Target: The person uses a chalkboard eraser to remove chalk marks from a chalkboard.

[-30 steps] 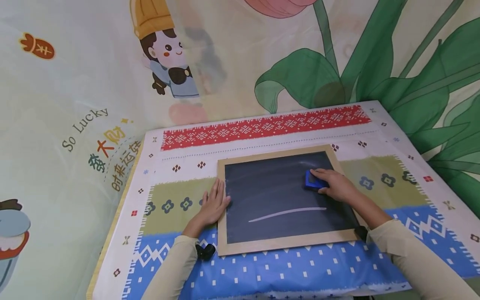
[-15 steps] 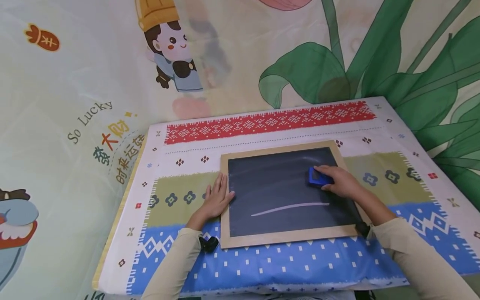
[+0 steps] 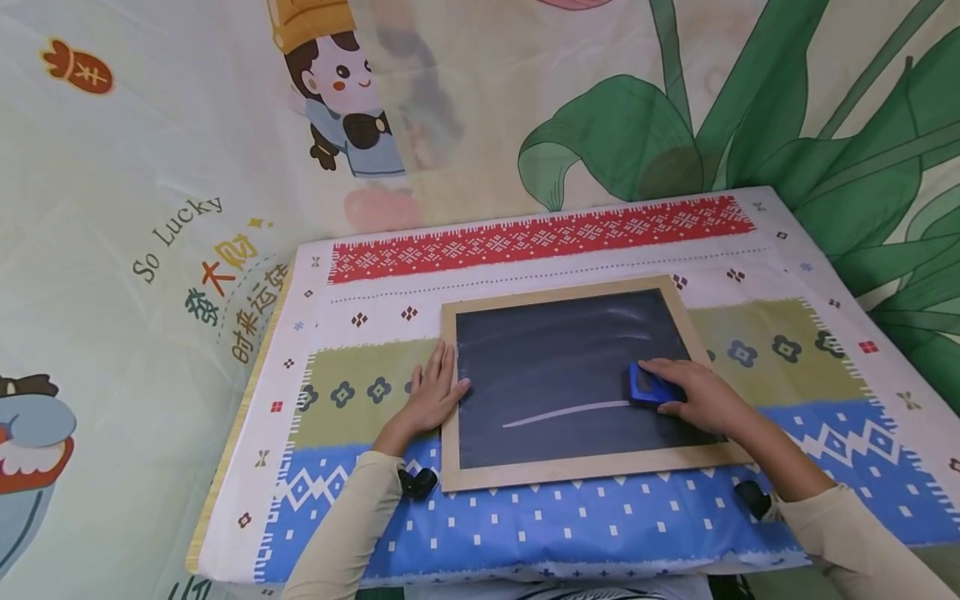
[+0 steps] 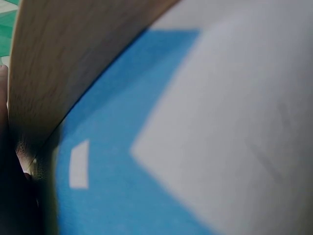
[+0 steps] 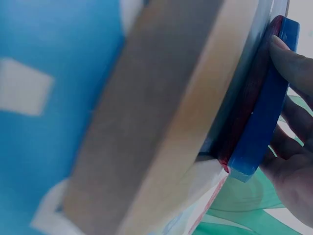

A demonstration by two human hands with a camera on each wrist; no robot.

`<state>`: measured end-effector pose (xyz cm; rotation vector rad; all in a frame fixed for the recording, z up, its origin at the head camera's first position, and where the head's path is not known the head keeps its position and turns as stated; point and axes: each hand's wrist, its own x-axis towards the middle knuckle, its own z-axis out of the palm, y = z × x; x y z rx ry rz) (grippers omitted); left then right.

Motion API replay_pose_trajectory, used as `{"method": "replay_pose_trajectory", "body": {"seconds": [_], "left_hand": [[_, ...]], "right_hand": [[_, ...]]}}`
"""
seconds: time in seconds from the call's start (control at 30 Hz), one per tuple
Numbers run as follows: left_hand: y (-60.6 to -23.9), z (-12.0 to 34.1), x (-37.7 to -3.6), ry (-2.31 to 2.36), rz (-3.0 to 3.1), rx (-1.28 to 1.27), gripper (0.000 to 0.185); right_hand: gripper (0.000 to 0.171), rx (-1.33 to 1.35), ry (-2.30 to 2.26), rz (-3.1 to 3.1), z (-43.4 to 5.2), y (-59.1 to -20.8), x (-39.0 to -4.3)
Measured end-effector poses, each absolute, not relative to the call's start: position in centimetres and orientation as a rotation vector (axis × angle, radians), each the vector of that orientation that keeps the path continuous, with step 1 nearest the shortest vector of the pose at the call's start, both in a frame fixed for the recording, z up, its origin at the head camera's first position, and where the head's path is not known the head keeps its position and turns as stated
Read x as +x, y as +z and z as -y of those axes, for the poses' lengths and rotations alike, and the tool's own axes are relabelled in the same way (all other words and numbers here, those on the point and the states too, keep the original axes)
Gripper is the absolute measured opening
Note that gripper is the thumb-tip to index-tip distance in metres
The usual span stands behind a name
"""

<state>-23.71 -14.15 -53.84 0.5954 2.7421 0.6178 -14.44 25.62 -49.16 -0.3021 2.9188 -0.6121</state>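
A wood-framed chalkboard [image 3: 555, 358] lies on the table, with one pale chalk line [image 3: 562, 410] across its lower half and faint smears near the top right. My right hand [image 3: 701, 396] grips a blue board eraser [image 3: 652, 386] between thumb and fingers, over the right end of the line. In the right wrist view the dark red underside of the eraser [image 5: 264, 103] faces the board surface, and the thumb lies along its edge. My left hand [image 3: 429, 396] rests with straight fingers on the frame's left side, the thumb reaching onto the board's edge.
A patterned cloth [image 3: 525, 533] in red, white, green and blue covers the table. Printed hangings [image 3: 465, 108] with a cartoon figure and big green leaves rise behind it. A black wrist camera [image 3: 417, 483] sits at the left cuff, another [image 3: 752, 500] at the right.
My right hand has brought the eraser down the board from above the line, and the line's right end is now covered. The left hand keeps its place on the frame.
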Motion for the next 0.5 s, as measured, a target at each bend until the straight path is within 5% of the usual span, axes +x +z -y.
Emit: {"method": "replay_pose_trajectory", "body": {"seconds": [0.5], "left_hand": [[-53.9, 14.0, -23.9, 0.608, -2.744, 0.590, 0.071]], "right_hand": [[0.066, -0.296, -0.650, -2.913, -25.2, -49.0, -13.0]]}}
